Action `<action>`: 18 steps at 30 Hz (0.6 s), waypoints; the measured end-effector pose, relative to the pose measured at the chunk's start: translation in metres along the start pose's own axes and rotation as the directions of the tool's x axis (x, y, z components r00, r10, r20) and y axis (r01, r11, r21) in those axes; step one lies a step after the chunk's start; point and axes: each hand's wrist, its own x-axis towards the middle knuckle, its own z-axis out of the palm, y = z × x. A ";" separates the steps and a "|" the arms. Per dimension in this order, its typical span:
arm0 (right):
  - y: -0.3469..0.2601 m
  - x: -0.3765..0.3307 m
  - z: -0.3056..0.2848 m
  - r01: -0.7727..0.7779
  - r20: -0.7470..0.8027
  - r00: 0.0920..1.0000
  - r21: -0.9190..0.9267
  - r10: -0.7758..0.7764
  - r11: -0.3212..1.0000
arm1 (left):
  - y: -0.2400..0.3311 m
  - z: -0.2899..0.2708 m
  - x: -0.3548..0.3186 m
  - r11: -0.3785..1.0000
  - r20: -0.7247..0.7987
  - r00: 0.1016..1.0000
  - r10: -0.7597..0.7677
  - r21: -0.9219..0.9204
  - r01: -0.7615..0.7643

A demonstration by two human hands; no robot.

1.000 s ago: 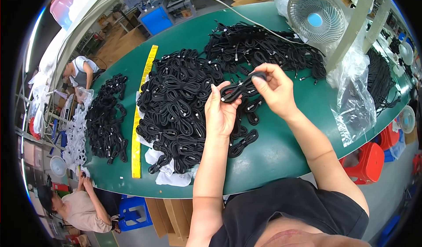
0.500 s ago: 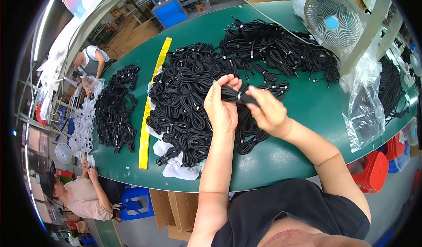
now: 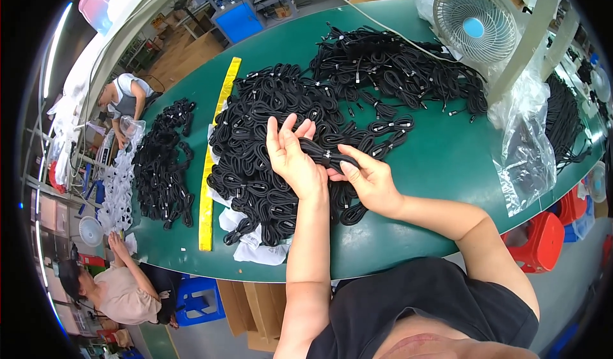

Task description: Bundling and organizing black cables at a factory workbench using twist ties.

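Cord bundle [image 3: 327, 156], black and looped, bridges left grip [image 3: 297, 164] and right grip [image 3: 377, 185]

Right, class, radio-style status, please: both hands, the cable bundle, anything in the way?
Right hand gripping black cable bundle. Left hand open at bundle's other end, contact unclear. Bundle held over cable pile; no obstruction visible.

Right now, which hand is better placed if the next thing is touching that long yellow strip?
Probably the left hand: it is nearer the yellow strip, and its fingers look mostly open. The right hand is farther away and pinches a black cable bundle.
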 end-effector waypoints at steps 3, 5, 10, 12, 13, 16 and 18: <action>-0.001 0.012 -0.010 -0.246 0.056 0.969 0.280 0.240 0.928 | 0.002 -0.001 0.007 0.981 0.109 0.988 -0.110 -0.145 0.125; -0.004 0.024 -0.020 -0.322 0.118 0.945 0.480 0.304 0.816 | 0.004 -0.009 0.015 0.855 0.201 0.945 -0.258 -0.408 0.320; -0.005 0.028 -0.026 -0.313 0.111 0.950 0.395 0.293 0.864 | 0.005 -0.009 0.011 0.746 0.353 0.893 -0.279 -0.507 0.433; -0.002 0.025 -0.022 -0.285 0.060 0.956 0.404 0.286 0.869 | 0.005 -0.008 0.009 0.857 0.335 0.927 -0.168 -0.415 0.305; -0.002 0.024 -0.020 -0.285 0.060 0.956 0.404 0.286 0.869 | 0.006 -0.008 0.009 0.857 0.334 0.927 -0.168 -0.415 0.305; -0.003 0.022 -0.020 -0.280 0.038 0.957 0.367 0.287 0.887 | 0.005 -0.007 0.009 0.863 0.336 0.931 -0.147 -0.416 0.286; -0.007 0.023 -0.024 -0.325 0.127 0.945 0.284 0.300 0.902 | 0.002 -0.008 0.012 0.887 0.248 0.946 -0.209 -0.358 0.290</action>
